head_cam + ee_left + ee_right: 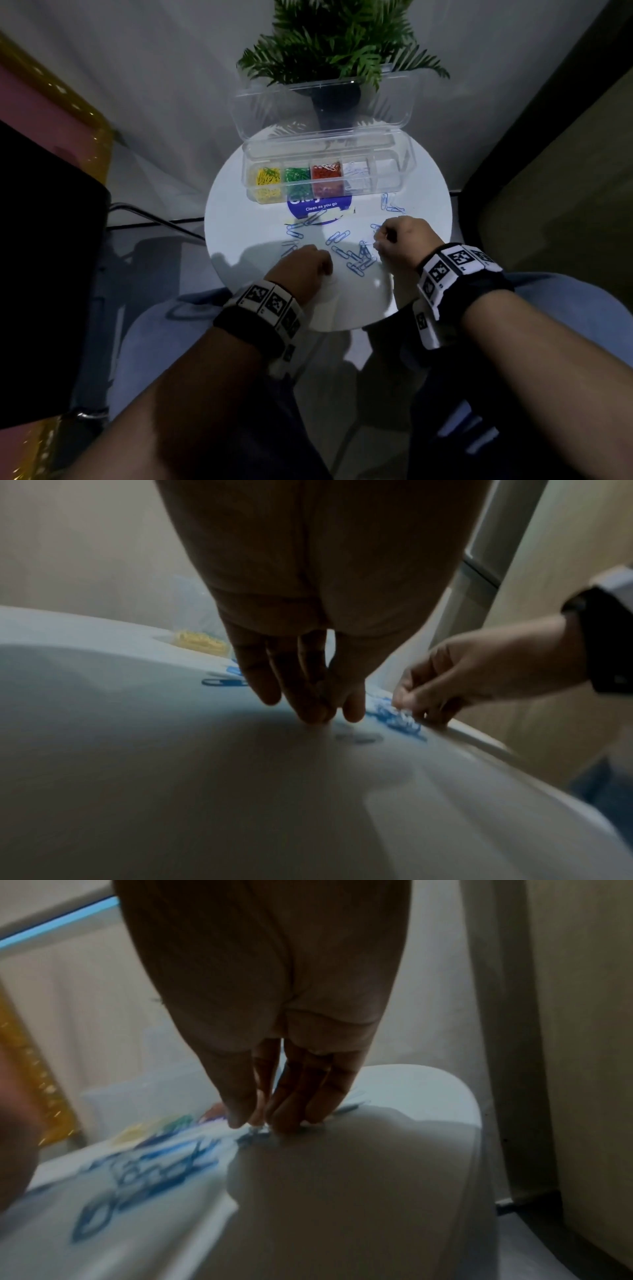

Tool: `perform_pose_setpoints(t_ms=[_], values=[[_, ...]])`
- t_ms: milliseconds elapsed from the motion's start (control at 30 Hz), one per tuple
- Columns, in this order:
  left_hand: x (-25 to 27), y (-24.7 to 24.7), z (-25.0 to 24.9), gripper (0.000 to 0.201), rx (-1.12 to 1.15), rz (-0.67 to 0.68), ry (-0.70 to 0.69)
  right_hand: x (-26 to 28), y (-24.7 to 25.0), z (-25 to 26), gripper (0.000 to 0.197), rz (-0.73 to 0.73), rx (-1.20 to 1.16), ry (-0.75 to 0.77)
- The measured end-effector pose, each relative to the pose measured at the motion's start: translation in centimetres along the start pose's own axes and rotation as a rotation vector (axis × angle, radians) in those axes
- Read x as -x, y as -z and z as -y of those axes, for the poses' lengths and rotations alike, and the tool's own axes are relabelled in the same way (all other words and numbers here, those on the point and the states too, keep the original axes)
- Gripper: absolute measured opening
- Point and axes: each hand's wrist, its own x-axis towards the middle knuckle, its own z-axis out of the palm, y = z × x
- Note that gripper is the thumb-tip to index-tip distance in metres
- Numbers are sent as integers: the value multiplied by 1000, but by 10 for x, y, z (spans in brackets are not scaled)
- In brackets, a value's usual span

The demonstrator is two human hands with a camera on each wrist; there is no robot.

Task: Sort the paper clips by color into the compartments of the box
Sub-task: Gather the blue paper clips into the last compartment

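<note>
A green fern-like potted plant [337,44] is standing at the far edge of the round white table [246,219], with a blue round sticker [320,209] lying mid-table.

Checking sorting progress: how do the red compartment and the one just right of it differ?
The red compartment is packed with red clips plus a few white strays; the compartment to its right holds only a thin scatter of pale and blue clips. Both belong to the same clear box.
</note>
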Motion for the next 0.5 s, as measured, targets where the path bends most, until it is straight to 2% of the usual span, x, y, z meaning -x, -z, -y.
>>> perform_pose_setpoints(t_ms=[67,167,367,500], values=[[1,-2,0,19,-17,0,-6,2,1,-3,12,-50,-52,-29],[2,-2,-1,26,-68,16,-20,6,7,-8,20,-55,-38,14],[0,-2,-7,16,-140,6,-19,6,4,-4,23,89,77,103],[-1,-1,-6,12,-133,32,-11,4,0,-5,14,80,102,133]])
